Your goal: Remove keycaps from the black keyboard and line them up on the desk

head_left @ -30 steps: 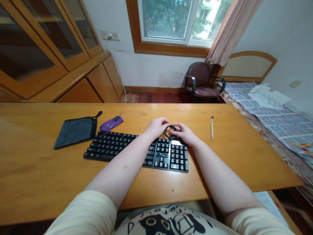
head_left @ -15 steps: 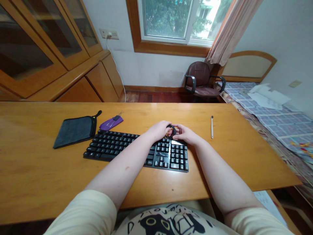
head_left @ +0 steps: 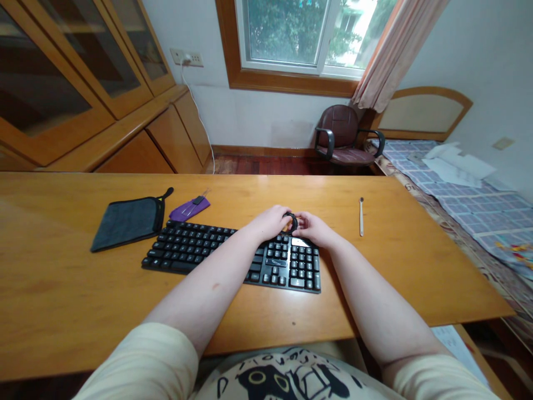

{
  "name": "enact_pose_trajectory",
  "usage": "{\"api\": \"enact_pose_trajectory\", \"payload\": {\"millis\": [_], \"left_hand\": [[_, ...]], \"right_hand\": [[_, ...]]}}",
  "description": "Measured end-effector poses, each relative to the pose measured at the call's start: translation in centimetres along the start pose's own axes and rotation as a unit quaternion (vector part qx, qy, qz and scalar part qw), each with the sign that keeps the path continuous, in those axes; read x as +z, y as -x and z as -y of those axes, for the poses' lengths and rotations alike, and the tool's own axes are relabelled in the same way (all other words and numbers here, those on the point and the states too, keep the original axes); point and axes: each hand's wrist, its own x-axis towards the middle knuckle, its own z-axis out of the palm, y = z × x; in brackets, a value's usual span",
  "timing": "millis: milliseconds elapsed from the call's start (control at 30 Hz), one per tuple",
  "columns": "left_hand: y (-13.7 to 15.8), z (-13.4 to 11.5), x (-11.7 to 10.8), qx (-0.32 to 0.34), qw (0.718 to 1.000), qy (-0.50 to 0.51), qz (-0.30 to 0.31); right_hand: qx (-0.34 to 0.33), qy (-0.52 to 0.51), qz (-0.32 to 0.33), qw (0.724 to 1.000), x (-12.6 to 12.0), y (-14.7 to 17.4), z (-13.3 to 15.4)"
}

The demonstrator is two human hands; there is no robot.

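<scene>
Just above the top edge of a black keyboard [head_left: 275,264], both hands meet around a coiled black cable [head_left: 294,223]. My left hand [head_left: 270,222] has its fingers closed on the coil's left side. On the right side of the same coil, the fingers of my right hand [head_left: 313,229] are curled against it. The keyboard lies flat on the desk, its middle hidden by my left forearm. Its number pad shows between my arms.
On the wooden desk [head_left: 400,266] lie a dark grey cloth [head_left: 129,222] with black edging and a purple item [head_left: 189,209] with a black piece on it, left of the keyboard. To the right lies a thin white brush-like tool [head_left: 361,218]. An office chair [head_left: 341,136] stands beyond.
My right hand's fingers have shifted slightly on the cable coil, which looks a little turned. My left hand and the keyboard stay in place.
</scene>
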Motion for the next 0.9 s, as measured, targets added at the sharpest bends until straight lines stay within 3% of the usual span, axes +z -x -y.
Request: {"api": "enact_pose_trajectory", "payload": {"millis": [100, 200, 300, 400, 500, 600, 667, 767, 900], "left_hand": [[0.1, -0.1, 0.0, -0.02, 1.0, -0.005, -0.004], [0.0, -0.1, -0.1, -0.041, 0.999, -0.017, -0.005], [-0.1, -0.2, -0.1, -0.076, 0.997, -0.025, -0.002], [0.0, -1.0, -0.8, -0.106, 0.993, -0.041, -0.037], [1.2, -3.3, -3.4, -0.088, 0.988, -0.075, -0.1], [4.1, -6.0, -7.8, -0.064, 0.981, -0.085, -0.161], [6.6, -6.5, -10.7, -0.088, 0.974, -0.071, -0.198], [10.6, -4.1, -13.1, -0.196, 0.951, -0.079, -0.224], [15.5, 2.9, -11.6, -0.334, 0.91, -0.149, -0.194]], "right_hand": [[0.005, -0.005, -0.002, 1.0, 0.0, 0.1, 0.0], [0.013, -0.005, -0.051, 0.999, -0.2, 0.1, -0.2], [0.007, 0.036, -0.087, 0.996, -0.4, -0.1, -0.4], [0.009, 0.092, -0.094, 0.991, -0.5, -0.1, -0.4], [0.004, 0.166, -0.113, 0.98, -0.5, 0.0, -0.4], [-0.004, 0.224, -0.125, 0.967, -0.3, 0.2, -0.2], [-0.008, 0.251, -0.129, 0.959, -0.1, 0.4, 0.1], [-0.042, 0.309, -0.152, 0.938, 0.3, 0.7, 0.7], [-0.061, 0.35, -0.166, 0.92, 0.4, 1.1, 0.9]]}}
